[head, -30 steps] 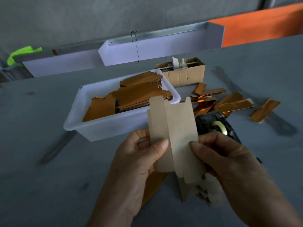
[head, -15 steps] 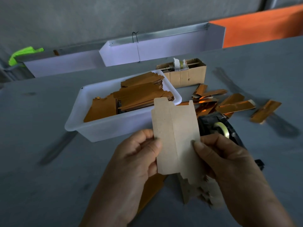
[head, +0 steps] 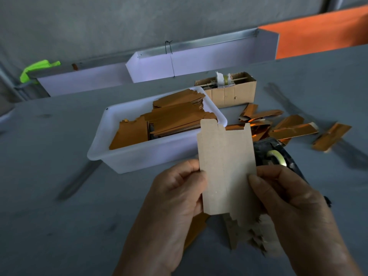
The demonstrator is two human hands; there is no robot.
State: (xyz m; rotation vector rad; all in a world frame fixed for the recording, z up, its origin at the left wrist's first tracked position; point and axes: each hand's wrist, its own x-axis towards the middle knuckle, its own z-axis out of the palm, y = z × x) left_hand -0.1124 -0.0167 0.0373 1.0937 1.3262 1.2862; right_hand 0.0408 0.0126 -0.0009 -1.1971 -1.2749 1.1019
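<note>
Your left hand (head: 179, 198) and right hand (head: 288, 202) each grasp the flat cardboard blank (head: 227, 168), held upright at lower centre of frame.

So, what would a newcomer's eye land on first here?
The flat brown cardboard blank, held upright at centre, left hand gripping its left edge and right hand its right. Behind it sits a white plastic tub stacked with gold-orange blanks, and shiny gold pieces lie scattered on the grey table to the right.
</note>
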